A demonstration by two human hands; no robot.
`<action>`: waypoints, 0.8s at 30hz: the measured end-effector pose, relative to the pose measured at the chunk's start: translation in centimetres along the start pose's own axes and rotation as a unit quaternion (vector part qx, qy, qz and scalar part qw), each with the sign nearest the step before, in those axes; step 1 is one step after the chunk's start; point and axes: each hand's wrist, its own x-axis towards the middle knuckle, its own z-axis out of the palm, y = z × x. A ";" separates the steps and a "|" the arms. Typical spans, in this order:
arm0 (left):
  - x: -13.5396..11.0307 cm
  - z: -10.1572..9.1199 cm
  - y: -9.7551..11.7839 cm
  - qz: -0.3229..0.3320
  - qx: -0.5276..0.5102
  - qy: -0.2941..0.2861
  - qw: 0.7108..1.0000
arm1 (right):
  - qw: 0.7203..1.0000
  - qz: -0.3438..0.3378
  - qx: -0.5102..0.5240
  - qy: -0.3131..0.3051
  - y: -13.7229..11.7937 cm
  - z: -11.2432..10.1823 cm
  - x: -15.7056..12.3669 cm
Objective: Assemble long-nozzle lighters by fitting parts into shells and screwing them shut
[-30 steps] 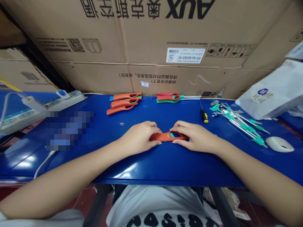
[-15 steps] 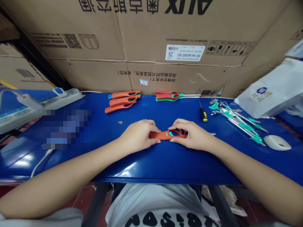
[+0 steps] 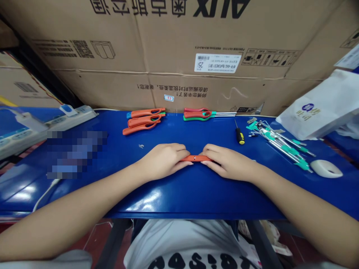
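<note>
An orange lighter handle [image 3: 195, 158] is held level just above the blue table, its narrow edge facing me. My left hand [image 3: 168, 160] pinches one end between thumb and fingers. On the other end, my right hand [image 3: 221, 160] grips it the same way, and the fingers hide much of the piece. Behind my left hand lie several small screws [image 3: 141, 146], and farther back a stack of orange handle shells [image 3: 144, 121]. Assembled red and green lighters [image 3: 198, 114] with metal tubes rest at the back centre.
A yellow-black screwdriver [image 3: 239, 135] lies right of centre. Beyond it are several metal lighter tubes [image 3: 284, 145], a white oval object [image 3: 326, 169] and a white paper bag [image 3: 316, 106]. On the left is a power strip [image 3: 70, 121]; a large cardboard box [image 3: 112, 86] stands behind.
Both hands have rolled the orange lighter handle so its narrow edge now faces me instead of its flat side. The grip stays at both ends.
</note>
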 end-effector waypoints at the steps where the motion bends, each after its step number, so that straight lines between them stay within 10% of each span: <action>1: 0.0 0.1 0.0 0.004 -0.009 0.007 1.000 | 1.000 -0.003 -0.003 0.002 0.1 0.0 0.0; 24: -0.1 -0.5 -2.1 0.059 -0.137 0.185 0.971 | 0.996 0.030 -0.040 0.079 1.7 -2.6 -1.2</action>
